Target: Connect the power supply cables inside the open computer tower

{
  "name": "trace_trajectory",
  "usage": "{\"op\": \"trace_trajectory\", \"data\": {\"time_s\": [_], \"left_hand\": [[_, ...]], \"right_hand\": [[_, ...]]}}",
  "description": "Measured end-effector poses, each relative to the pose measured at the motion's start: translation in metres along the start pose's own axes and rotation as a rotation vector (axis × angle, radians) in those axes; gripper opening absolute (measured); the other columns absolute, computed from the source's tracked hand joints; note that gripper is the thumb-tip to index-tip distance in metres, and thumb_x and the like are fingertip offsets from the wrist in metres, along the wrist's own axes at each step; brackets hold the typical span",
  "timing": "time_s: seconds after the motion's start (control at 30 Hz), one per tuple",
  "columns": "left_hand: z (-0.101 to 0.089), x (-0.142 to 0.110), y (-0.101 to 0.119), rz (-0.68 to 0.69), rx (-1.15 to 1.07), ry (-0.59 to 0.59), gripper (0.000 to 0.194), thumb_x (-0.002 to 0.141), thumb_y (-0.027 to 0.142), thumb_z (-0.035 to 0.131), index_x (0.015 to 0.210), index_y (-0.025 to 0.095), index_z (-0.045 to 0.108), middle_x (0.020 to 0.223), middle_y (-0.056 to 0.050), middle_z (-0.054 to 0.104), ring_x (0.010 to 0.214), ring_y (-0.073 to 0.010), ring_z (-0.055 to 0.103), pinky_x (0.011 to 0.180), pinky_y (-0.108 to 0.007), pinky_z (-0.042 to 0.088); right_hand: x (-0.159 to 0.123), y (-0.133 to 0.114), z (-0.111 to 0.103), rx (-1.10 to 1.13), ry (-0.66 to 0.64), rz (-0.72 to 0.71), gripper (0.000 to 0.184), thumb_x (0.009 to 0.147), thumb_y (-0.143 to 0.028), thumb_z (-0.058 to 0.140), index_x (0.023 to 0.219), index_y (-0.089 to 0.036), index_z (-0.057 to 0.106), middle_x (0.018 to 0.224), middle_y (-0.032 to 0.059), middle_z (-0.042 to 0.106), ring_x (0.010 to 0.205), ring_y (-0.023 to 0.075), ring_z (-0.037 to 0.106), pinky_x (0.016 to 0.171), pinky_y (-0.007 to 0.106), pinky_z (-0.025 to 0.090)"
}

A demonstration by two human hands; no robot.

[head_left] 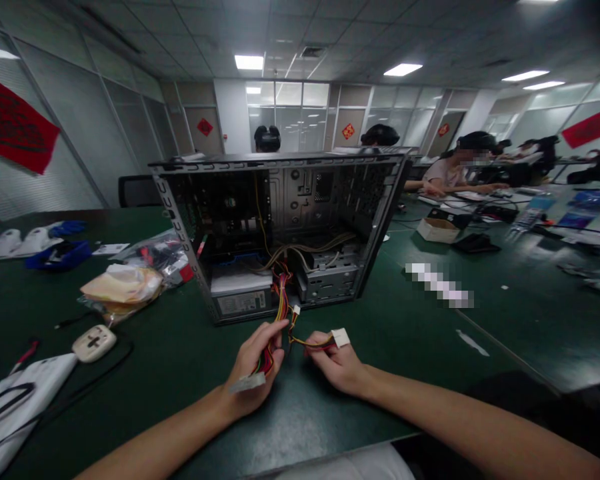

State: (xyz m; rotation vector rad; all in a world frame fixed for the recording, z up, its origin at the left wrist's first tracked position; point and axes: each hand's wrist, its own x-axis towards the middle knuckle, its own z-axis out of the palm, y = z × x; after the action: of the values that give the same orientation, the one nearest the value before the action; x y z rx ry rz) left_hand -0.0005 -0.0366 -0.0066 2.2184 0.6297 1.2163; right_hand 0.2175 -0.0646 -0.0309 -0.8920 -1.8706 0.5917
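An open computer case [325, 273] stands on the green table in front of me, its inside facing me. A power supply [243, 300] with a label sits at its lower left. From beside it a bundle of coloured power cables [281, 300] runs out toward me. My left hand [257, 367] is closed around the thick bundle, with a wide pale connector [249, 383] lying across the palm. My right hand [337, 363] pinches a thinner branch of red, yellow and black wires ending in a white connector [340, 337]. Another small white plug [297, 310] hangs between the hands.
Left on the table [170, 400] lie a plastic bag of parts [125, 283], a blue tray [60, 255], a white power strip [95, 343] and a white panel with cables [30, 400]. A small box [437, 230] and bottle [533, 213] stand right. Other people sit beyond.
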Motion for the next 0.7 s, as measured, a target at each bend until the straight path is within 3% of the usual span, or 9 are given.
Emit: {"op": "trace_trajectory", "data": {"time_s": [0.1, 0.27, 0.5, 0.7], "left_hand": [[-0.0008, -0.0006, 0.0042, 0.031, -0.031, -0.008, 0.026, 0.102, 0.024, 0.046, 0.123, 0.024, 0.061, 0.092, -0.004, 0.06, 0.08, -0.0167, 0.059, 0.074, -0.028, 0.05], [-0.0035, -0.0004, 0.0072, 0.042, -0.021, -0.016, 0.029, 0.105, 0.04, 0.045, 0.122, 0.024, 0.062, 0.095, -0.006, 0.062, 0.083, -0.0181, 0.06, 0.077, -0.029, 0.051], [-0.0032, 0.0003, 0.0098, 0.04, 0.03, -0.041, 0.029, 0.105, 0.035, 0.045, 0.126, 0.023, 0.062, 0.107, -0.009, 0.064, 0.097, -0.0207, 0.062, 0.086, -0.031, 0.051], [-0.0012, 0.0003, 0.0104, 0.052, 0.024, -0.08, 0.032, 0.106, 0.036, 0.043, 0.128, 0.022, 0.06, 0.111, -0.01, 0.062, 0.102, -0.0217, 0.06, 0.091, -0.034, 0.049]], "right_hand": [[-0.0007, -0.0016, 0.0014, 0.035, 0.007, 0.026, 0.031, 0.102, -0.034, 0.045, 0.08, -0.019, 0.061, 0.069, 0.0018, 0.059, 0.063, 0.0144, 0.054, 0.064, 0.026, 0.046], [-0.0001, -0.0052, 0.0029, 0.102, 0.012, 0.085, 0.032, 0.102, -0.037, 0.047, 0.079, -0.019, 0.061, 0.064, -0.0015, 0.051, 0.06, 0.0132, 0.049, 0.064, 0.026, 0.044], [0.0012, -0.0083, 0.0024, 0.124, -0.013, 0.056, 0.033, 0.102, -0.041, 0.045, 0.081, -0.019, 0.058, 0.068, -0.0003, 0.052, 0.063, 0.0139, 0.049, 0.061, 0.026, 0.042], [-0.0033, -0.0055, 0.0061, 0.215, -0.017, 0.106, 0.035, 0.104, -0.048, 0.04, 0.088, -0.02, 0.054, 0.057, -0.0057, 0.041, 0.048, 0.0105, 0.039, 0.046, 0.022, 0.032]]}}
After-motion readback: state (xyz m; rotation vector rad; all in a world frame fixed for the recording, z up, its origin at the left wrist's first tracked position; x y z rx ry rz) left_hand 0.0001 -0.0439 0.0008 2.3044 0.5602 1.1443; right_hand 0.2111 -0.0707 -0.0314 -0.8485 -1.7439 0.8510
